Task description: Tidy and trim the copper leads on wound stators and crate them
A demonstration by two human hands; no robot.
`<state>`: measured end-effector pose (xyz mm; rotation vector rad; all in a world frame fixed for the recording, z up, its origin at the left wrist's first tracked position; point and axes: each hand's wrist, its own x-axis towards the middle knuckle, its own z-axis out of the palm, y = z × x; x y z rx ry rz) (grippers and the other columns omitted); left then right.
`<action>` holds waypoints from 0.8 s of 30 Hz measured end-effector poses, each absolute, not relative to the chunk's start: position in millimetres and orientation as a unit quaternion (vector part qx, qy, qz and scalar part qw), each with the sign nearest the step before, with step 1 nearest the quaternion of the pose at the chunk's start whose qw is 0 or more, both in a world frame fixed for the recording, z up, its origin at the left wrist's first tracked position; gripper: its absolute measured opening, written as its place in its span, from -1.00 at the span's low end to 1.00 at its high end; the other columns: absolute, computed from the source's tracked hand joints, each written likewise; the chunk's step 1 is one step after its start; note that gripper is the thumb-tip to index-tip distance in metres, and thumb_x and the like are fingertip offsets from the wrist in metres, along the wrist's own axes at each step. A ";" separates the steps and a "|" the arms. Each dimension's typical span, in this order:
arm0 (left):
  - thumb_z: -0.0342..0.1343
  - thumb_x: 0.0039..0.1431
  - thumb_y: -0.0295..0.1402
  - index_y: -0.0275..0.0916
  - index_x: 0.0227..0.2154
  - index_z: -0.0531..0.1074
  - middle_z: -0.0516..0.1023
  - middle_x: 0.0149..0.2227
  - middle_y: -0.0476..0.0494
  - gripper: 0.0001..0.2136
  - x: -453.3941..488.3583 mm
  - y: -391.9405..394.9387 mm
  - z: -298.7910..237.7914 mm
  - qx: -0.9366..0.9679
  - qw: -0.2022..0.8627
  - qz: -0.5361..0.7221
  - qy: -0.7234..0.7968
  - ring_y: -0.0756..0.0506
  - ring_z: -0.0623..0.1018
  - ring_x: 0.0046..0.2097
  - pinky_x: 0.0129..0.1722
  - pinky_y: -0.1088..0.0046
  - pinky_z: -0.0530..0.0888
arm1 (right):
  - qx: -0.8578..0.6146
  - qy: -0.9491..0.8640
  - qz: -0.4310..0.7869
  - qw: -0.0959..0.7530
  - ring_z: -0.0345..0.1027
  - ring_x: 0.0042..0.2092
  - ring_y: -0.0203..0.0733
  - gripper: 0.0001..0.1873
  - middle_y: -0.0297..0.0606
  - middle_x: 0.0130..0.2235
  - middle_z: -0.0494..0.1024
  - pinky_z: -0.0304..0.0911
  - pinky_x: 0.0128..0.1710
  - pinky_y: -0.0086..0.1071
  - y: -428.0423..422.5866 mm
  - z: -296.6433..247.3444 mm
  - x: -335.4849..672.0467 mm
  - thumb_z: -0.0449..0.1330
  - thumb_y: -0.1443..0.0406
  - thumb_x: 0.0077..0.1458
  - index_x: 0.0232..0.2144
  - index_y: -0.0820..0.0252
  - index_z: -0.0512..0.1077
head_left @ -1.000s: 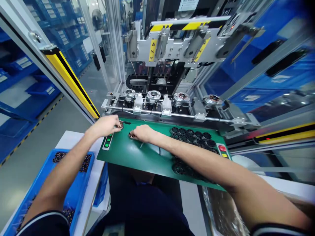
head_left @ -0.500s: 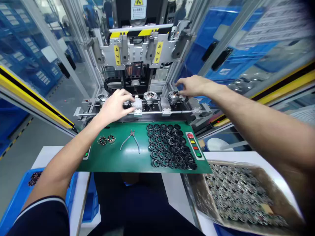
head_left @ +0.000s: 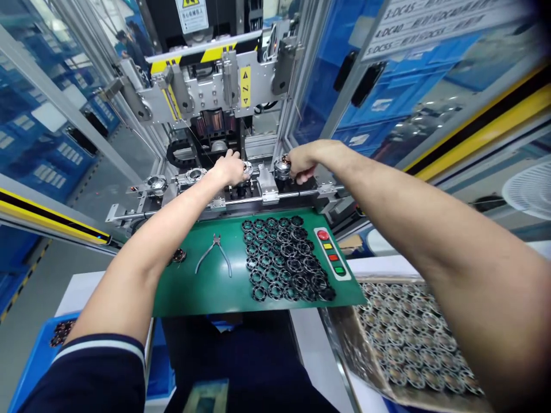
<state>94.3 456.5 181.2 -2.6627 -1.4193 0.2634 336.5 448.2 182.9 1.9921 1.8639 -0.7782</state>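
Both my arms reach forward into a machine with a row of round metal fixtures. My left hand (head_left: 230, 169) is closed over the third fixture from the left, where a round part (head_left: 247, 167) shows at its fingertips. My right hand (head_left: 301, 163) grips a round wound part (head_left: 282, 166) on the fixture to the right. Two more fixtures (head_left: 155, 183) stand uncovered at the left. Below them lies a green mat (head_left: 206, 284) with several black ring parts (head_left: 282, 258) laid in rows.
Small pliers (head_left: 214, 254) lie on the mat, and one wound part (head_left: 178, 256) sits by my left forearm. A button strip (head_left: 330, 258) is on the mat's right edge. A tray of silvery parts (head_left: 408, 338) is at lower right, a blue bin (head_left: 38, 355) at lower left.
Both hands left the mat, where they set down two wound parts, and reached up to the fixtures. My left hand went one fixture rightward; my right hand closed on the part there.
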 end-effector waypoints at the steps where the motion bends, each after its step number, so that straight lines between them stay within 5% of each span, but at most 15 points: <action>1: 0.33 0.56 -0.10 -0.25 0.32 0.53 0.59 0.31 -0.32 -0.55 96.1 457.1 181.7 -0.876 0.056 0.096 -0.470 -0.27 0.66 0.25 0.26 -0.02 0.71 | 0.688 0.656 -0.269 0.151 0.63 0.11 -0.08 -0.58 -0.06 0.21 0.63 0.66 0.14 -0.08 449.8 187.4 337.0 0.33 0.11 0.57 0.27 0.26 0.54; 3: 0.33 0.56 -0.10 -0.25 0.32 0.53 0.59 0.31 -0.32 -0.55 97.2 455.5 182.1 -0.872 0.058 0.104 -0.475 -0.27 0.66 0.25 0.26 -0.02 0.71 | 0.676 0.675 -0.255 0.146 0.65 0.01 -0.21 -0.57 -0.09 0.14 0.65 0.65 0.07 -0.22 452.6 204.8 341.3 0.18 0.09 0.67 0.17 0.38 0.59; 4: 0.33 0.56 -0.10 -0.25 0.32 0.53 0.59 0.31 -0.32 -0.55 96.8 453.4 181.9 -0.871 0.059 0.106 -0.476 -0.27 0.66 0.25 0.26 -0.02 0.71 | 0.671 0.685 -0.244 0.142 0.66 -0.06 -0.33 -0.37 -0.09 0.10 0.65 0.59 0.03 -0.33 453.8 217.4 344.8 -0.05 0.06 0.74 0.07 0.53 0.60; 6: 0.33 0.56 -0.10 -0.24 0.32 0.53 0.59 0.31 -0.32 -0.55 95.1 448.0 182.1 -0.870 0.056 0.106 -0.478 -0.27 0.66 0.25 0.26 -0.02 0.71 | 0.662 0.706 -0.220 0.128 0.64 -0.22 -0.47 0.05 -0.13 -0.03 0.67 0.44 -0.14 -0.40 453.7 247.3 352.0 -0.44 -0.08 0.57 -0.25 0.70 0.55; 7: 0.33 0.56 -0.10 -0.24 0.33 0.52 0.59 0.31 -0.31 -0.55 94.4 445.3 183.4 -0.870 0.054 0.106 -0.478 -0.27 0.66 0.25 0.26 -0.02 0.71 | 0.657 0.715 -0.207 0.119 0.62 -0.29 -0.47 0.09 -0.16 -0.12 0.67 0.36 -0.21 -0.34 451.1 262.5 354.9 -0.50 -0.14 0.41 -0.39 0.69 0.49; 9: 0.34 0.55 -0.11 -0.26 0.30 0.55 0.59 0.31 -0.32 -0.56 94.9 441.7 192.0 -0.872 0.043 0.106 -0.476 -0.29 0.65 0.28 0.30 -0.04 0.68 | 0.647 0.733 -0.186 0.099 0.60 -0.38 -0.41 0.01 -0.21 -0.29 0.66 0.25 -0.31 -0.24 436.7 287.9 357.0 -0.37 -0.24 0.23 -0.49 0.59 0.43; 12: 0.35 0.51 -0.15 -0.41 0.18 0.64 0.52 0.37 -0.47 -0.59 98.9 441.0 226.7 -0.875 0.032 0.085 -0.475 -0.45 0.49 0.47 0.46 -0.10 0.55 | 0.621 0.759 -0.179 0.077 0.55 -0.49 -0.45 -0.12 -0.31 -0.42 0.65 0.17 -0.38 -0.31 382.0 301.5 347.8 -0.05 -0.24 0.33 -0.37 0.55 0.52; 15: 0.23 0.58 -0.13 -0.39 0.19 0.63 0.34 0.48 -0.46 -0.59 95.5 437.6 280.7 -0.883 0.051 0.015 -0.466 -0.48 0.27 0.59 0.61 -0.14 0.37 | 0.531 0.826 -0.179 0.064 0.41 -0.57 -0.49 -0.58 -0.46 -0.50 0.61 0.11 -0.43 -0.43 290.8 284.9 326.0 0.30 0.07 0.53 -0.26 0.32 0.59; 19: 0.21 0.57 -0.18 -0.27 -0.15 0.67 0.51 0.20 -0.35 -0.73 50.2 397.6 328.3 -0.931 0.080 -0.072 -0.349 -0.34 0.44 0.39 0.58 -0.13 0.38 | 0.381 0.892 -0.238 0.043 0.37 -0.52 -0.30 -0.74 -0.43 -0.48 0.54 0.04 -0.47 -0.31 168.3 238.9 297.0 0.16 0.20 0.65 -0.17 0.10 0.53; 21: 0.22 0.57 -0.14 -0.25 -0.15 0.69 0.54 0.12 -0.26 -0.71 8.9 354.6 322.6 -0.944 0.054 -0.057 -0.321 -0.28 0.53 0.30 0.52 -0.07 0.44 | 0.345 0.888 -0.299 0.056 0.56 -0.36 -0.22 -0.79 -0.39 -0.31 0.65 0.16 -0.40 -0.30 131.4 212.2 284.9 0.14 0.20 0.67 -0.08 0.04 0.54; 24: 0.22 0.57 -0.07 -0.13 -0.04 0.75 0.60 0.10 -0.17 -0.70 -61.5 274.5 276.5 -0.928 -0.129 0.031 -0.349 -0.22 0.63 0.17 0.37 0.08 0.55 | 0.333 0.890 -0.306 0.056 0.68 -0.14 -0.18 -0.80 -0.30 -0.03 0.67 0.39 -0.22 -0.31 112.5 174.9 256.5 0.20 0.16 0.64 -0.05 0.01 0.62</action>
